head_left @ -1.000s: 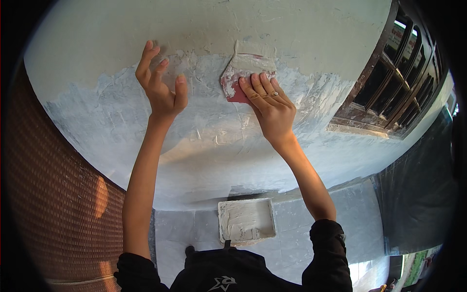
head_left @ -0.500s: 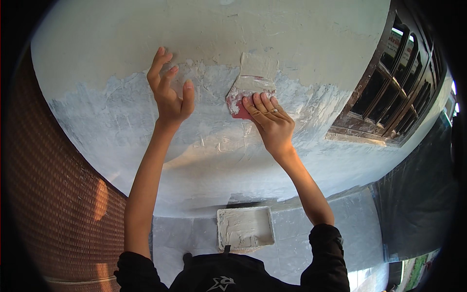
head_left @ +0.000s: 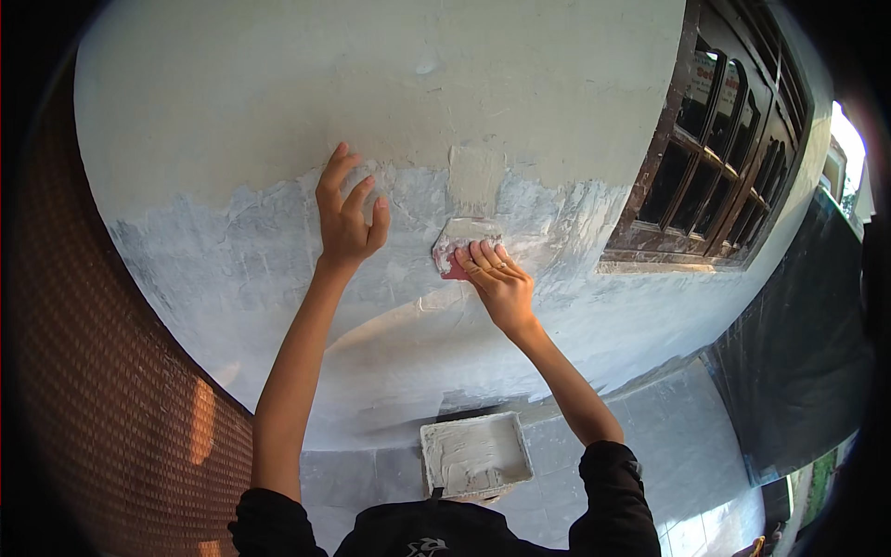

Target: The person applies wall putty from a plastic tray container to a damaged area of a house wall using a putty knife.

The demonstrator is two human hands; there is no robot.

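Observation:
My right hand [head_left: 501,283] grips a red putty spreader [head_left: 451,264] smeared with pale putty, its upper edge against the wall [head_left: 278,288]. Directly above the spreader runs a strip of fresh putty [head_left: 476,181], reaching up over the border between the beige coated part and the bluish-white bare part. To the left, my left hand [head_left: 350,223] is raised in front of the wall with its fingers apart and bent, holding nothing. Whether its fingertips touch the wall I cannot tell.
Below, a rectangular tray [head_left: 430,464] of pale putty stands by the foot of the wall above grey floor tiles [head_left: 640,436]. A dark wooden window [head_left: 705,176] is at the upper right, a woven brown screen [head_left: 139,399] at the left, and a dark sheet [head_left: 798,343] at the right.
My right hand has drawn the spreader down the wall, and the putty strip above it is longer. My left hand stays raised and spread. The whole view has shifted a little.

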